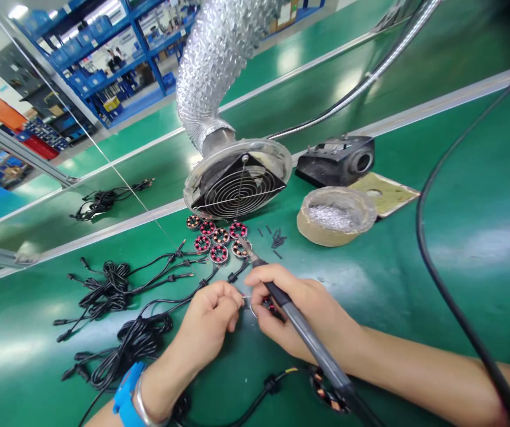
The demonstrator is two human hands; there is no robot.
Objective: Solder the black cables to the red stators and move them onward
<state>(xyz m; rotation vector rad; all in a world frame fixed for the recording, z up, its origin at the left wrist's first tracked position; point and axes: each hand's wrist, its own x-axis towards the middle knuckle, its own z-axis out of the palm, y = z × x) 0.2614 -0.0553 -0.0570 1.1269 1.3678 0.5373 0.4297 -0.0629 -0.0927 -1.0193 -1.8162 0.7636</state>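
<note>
My right hand [312,311] is closed around a soldering iron [302,329], its tip pointing up and away toward the small wound coil rings [219,254]. The fingers of that hand also hold one coil ring [271,306], mostly hidden behind them. Beside it, my left hand [210,320] is pinched on a thin wire [245,296] at the coil ring; its far end is hidden. Another coil ring [319,391] lies under the iron's handle, near a black cable [259,398] with a yellow wire end.
Bundled black cables [119,284] lie on the left. A fume hood [237,190] on a silver duct [219,65] hangs beyond the rings. Short black tubes [278,238], a tape-wrapped bowl [324,236], a sponge [392,193] and a black stand [339,163] sit right. The iron's cord [437,273] loops at right.
</note>
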